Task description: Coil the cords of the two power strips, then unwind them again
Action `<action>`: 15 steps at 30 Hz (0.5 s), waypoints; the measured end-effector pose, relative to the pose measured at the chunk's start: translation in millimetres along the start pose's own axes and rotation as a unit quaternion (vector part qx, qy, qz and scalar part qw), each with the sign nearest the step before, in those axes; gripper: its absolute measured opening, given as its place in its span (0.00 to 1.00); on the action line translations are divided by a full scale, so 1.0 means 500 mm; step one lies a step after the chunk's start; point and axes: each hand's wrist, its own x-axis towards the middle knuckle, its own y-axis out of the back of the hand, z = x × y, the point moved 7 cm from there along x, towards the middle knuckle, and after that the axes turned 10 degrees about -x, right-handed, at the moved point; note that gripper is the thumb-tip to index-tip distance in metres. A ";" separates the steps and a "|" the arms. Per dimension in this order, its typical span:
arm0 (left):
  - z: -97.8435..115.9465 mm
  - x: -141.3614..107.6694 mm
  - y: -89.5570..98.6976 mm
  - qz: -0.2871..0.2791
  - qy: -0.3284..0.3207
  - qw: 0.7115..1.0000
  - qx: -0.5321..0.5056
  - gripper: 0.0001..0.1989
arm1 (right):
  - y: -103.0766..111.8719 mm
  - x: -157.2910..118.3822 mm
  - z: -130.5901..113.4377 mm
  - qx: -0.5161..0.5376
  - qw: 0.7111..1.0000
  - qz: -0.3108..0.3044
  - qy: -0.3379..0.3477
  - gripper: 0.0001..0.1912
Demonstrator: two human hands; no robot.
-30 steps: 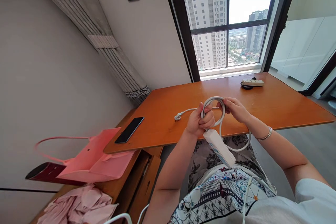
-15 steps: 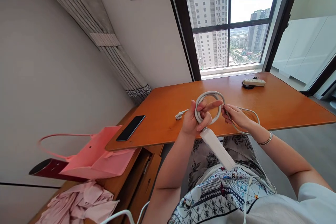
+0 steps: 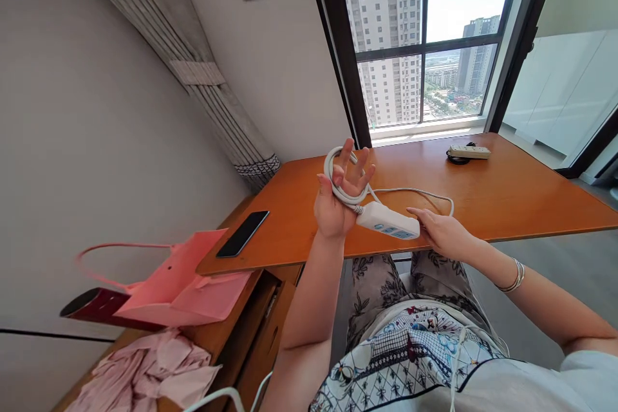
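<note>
A white power strip (image 3: 389, 221) is held up over the table's front edge, its socket face turned toward me. Loops of its coiled cable (image 3: 331, 174) circle the fingers of my left hand (image 3: 338, 209), which carries the coil between thumb and palm with the fingertips spread. My right hand (image 3: 444, 232) grips the far end of the strip. From the coil, the loose cable (image 3: 410, 190) trails right across the tabletop and bends back toward my right hand.
On the wooden table (image 3: 521, 199) lie a phone (image 3: 242, 234) at left and another power strip (image 3: 468, 152) with a black cord at back right. A pink bag (image 3: 193, 283) and pink cloth (image 3: 149, 373) are at lower left. A window (image 3: 425, 51) stands behind.
My left hand has moved left and up, its fingers spreading inside the coil. The power strip has swung up to nearly level. My right hand has shifted from the cable to the strip's end.
</note>
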 end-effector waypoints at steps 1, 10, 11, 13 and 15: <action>0.002 0.003 0.006 0.005 -0.004 1.000 0.004 0.23 | 0.018 0.000 0.006 -0.033 0.999 0.036 0.006 0.22; -0.049 0.000 0.050 0.006 0.050 0.998 0.032 0.24 | 0.195 0.007 -0.040 -0.062 0.954 0.238 0.174 0.11; -0.055 -0.002 0.050 0.004 0.055 0.998 0.036 0.24 | 0.209 0.009 -0.051 -0.055 0.950 0.247 0.183 0.11; -0.066 -0.005 0.046 -0.001 0.063 0.997 0.038 0.24 | 0.234 0.013 -0.079 -0.044 0.942 0.260 0.206 0.11; -0.076 -0.008 0.036 -0.011 0.074 0.997 0.026 0.24 | 0.248 0.018 -0.114 -0.037 0.935 0.256 0.243 0.12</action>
